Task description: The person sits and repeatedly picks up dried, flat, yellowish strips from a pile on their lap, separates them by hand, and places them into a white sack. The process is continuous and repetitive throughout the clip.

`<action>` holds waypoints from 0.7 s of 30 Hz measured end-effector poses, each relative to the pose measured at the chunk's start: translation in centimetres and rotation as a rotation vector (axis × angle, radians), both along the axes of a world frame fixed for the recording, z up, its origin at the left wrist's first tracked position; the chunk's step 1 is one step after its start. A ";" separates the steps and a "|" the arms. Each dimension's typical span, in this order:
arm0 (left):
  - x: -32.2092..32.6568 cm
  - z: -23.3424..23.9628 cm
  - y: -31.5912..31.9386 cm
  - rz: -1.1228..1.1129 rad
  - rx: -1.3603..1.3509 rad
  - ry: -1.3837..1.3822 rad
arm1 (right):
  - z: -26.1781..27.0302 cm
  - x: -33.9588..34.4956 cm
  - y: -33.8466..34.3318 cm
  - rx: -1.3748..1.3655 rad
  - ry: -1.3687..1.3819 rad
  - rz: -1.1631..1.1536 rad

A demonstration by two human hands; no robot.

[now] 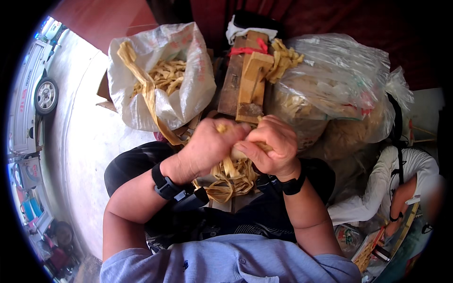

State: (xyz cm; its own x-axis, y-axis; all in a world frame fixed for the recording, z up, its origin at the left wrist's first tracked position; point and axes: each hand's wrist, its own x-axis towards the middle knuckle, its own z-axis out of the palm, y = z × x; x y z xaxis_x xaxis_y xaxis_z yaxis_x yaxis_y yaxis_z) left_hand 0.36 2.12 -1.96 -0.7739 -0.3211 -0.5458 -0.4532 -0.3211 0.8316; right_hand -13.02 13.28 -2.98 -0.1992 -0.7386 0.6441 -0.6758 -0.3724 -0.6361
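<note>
Both fists meet above my lap. My left hand is closed around a pale yellow strip, a bit of which shows at the top of the fist. Pressed beside it, my right hand grips pale strip material too, with the thumb laid along it. Most of what they hold is hidden by the fingers. Below hangs a loose heap of flat dried plant-fibre strips. One long braided-looking strip runs from the white woven sack down toward my left hand. The sack contains several short yellow pieces.
Ahead stands a wooden board with a wooden block and red cloth tie. Yellow strips lie beside clear plastic bags. Another person's white sleeve is at right. A parked vehicle stands far left.
</note>
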 end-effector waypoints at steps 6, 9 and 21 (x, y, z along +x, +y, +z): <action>1.3 2.3 1.4 -0.665 0.172 0.383 | 0.1 -1.1 -0.1 -0.038 -0.007 -0.066; 1.1 2.6 0.3 -0.481 -0.424 0.570 | -0.7 -0.8 -0.3 0.035 0.054 -0.134; 0.8 -0.1 -1.3 -0.304 -1.592 0.740 | -2.4 1.5 0.8 0.563 -1.753 0.574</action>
